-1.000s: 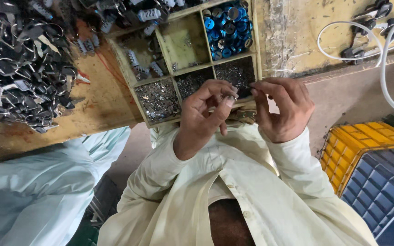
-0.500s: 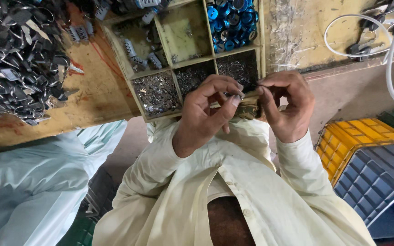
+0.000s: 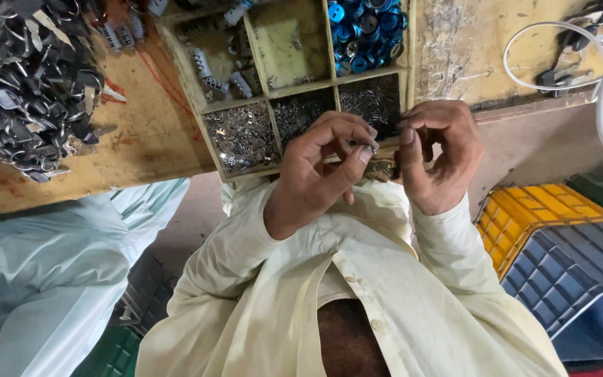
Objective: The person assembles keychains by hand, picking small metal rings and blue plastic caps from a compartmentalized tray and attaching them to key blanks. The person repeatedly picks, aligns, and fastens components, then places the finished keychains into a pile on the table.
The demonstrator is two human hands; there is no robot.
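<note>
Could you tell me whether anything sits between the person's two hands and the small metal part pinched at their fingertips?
Nothing visible does: the left hand pinches the small metal part directly, and the right hand meets it bare.

Hands work in a tight pocket at the counter's edge, hemmed in on three sides.

Ahead of the left hand and right hand, the partitioned tray blocks the way, its walls splitting the space into small cells filled with metal bits. A heap of metal parts crowds the counter to one side; a white cable loops across the other. Bare counter lies open between heap and tray.
</note>
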